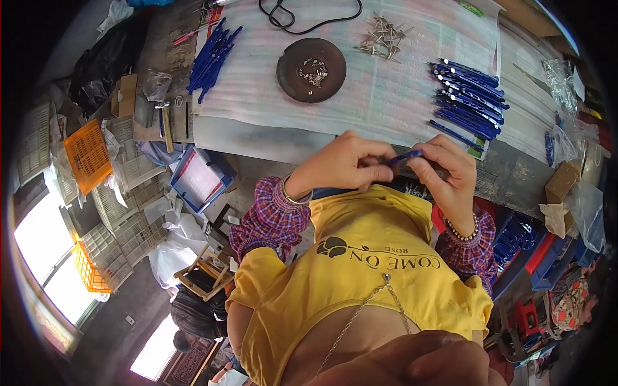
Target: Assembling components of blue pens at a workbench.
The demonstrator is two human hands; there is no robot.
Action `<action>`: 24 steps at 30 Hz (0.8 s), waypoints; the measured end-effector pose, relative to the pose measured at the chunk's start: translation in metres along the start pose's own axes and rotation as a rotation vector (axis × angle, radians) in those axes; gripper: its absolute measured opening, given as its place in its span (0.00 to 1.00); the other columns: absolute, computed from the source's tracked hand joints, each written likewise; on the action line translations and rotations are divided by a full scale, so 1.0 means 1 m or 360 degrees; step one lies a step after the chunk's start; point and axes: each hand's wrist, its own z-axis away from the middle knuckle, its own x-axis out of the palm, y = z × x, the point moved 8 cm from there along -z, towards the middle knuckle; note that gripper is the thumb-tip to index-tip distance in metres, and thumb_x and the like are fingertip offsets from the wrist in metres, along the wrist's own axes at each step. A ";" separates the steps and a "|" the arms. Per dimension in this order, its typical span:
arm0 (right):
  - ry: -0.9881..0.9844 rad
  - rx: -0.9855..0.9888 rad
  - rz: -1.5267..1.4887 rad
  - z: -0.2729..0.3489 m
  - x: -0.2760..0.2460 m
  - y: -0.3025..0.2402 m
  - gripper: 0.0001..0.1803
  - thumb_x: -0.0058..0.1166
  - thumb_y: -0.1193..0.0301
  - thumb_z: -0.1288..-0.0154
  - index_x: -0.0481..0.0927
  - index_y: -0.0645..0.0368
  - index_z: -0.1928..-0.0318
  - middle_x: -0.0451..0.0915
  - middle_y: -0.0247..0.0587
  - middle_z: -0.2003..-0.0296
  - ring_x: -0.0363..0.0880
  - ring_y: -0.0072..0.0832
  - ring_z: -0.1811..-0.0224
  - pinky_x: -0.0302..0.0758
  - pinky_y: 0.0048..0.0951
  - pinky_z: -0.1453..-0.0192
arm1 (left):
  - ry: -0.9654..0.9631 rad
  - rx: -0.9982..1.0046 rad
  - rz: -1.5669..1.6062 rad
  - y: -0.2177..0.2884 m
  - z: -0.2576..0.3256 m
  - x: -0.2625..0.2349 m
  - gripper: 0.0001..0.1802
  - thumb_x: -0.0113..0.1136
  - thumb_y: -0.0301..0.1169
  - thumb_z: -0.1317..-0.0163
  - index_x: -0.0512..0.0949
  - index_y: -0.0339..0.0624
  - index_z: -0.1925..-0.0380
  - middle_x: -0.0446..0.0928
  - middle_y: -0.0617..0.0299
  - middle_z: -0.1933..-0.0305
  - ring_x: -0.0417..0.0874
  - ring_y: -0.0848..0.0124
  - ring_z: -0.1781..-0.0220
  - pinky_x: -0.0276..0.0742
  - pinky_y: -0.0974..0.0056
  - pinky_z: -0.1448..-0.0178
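In front of my body, at the table's near edge, both hands hold one slim, dark blue strip-like piece (407, 156). The fingers of my left hand (347, 162) pinch its left end. At its other end, my right hand (449, 172) grips it between thumb and fingers. Much of the piece is covered by the fingers, and its exact kind cannot be made out. Similar blue pieces lie in a pile (212, 61) at the far left of the table and in a larger stack (470, 100) at the right, where several show round silvery ends.
A round brown dish (293, 80) holds small silvery metal parts. Behind it lie a black cord (309, 31) and a heap of nail-like metal pins (384, 37). At left are a hammer (167, 125), an orange basket (90, 154) and a blue tray (222, 168). An open cardboard box (562, 182) stands at right.
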 end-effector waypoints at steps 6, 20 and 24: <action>0.0176 -0.0444 0.0446 0.002 0.000 -0.016 0.09 0.59 0.82 0.50 0.79 0.66 0.66 0.74 0.40 0.75 0.73 0.27 0.79 0.67 0.21 0.76 | -0.0424 0.0254 0.0331 0.021 0.008 0.028 0.14 0.58 0.30 0.42 0.79 0.40 0.55 0.79 0.61 0.80 0.80 0.78 0.79 0.73 0.74 0.74; 0.0077 -0.0085 -0.0037 0.009 -0.012 -0.004 0.07 0.59 0.80 0.47 0.80 0.69 0.66 0.73 0.34 0.74 0.70 0.16 0.78 0.64 0.16 0.75 | 0.0270 0.0416 -0.0482 0.024 0.002 0.009 0.16 0.68 0.30 0.52 0.79 0.36 0.63 0.77 0.57 0.74 0.81 0.63 0.71 0.73 0.67 0.68; 0.0085 -0.0114 0.0023 0.012 -0.010 -0.001 0.07 0.59 0.79 0.47 0.80 0.68 0.65 0.73 0.34 0.75 0.70 0.16 0.77 0.64 0.17 0.75 | 0.0462 0.0498 0.0000 0.024 -0.002 0.013 0.17 0.64 0.26 0.48 0.75 0.35 0.56 0.78 0.58 0.65 0.80 0.70 0.64 0.74 0.68 0.60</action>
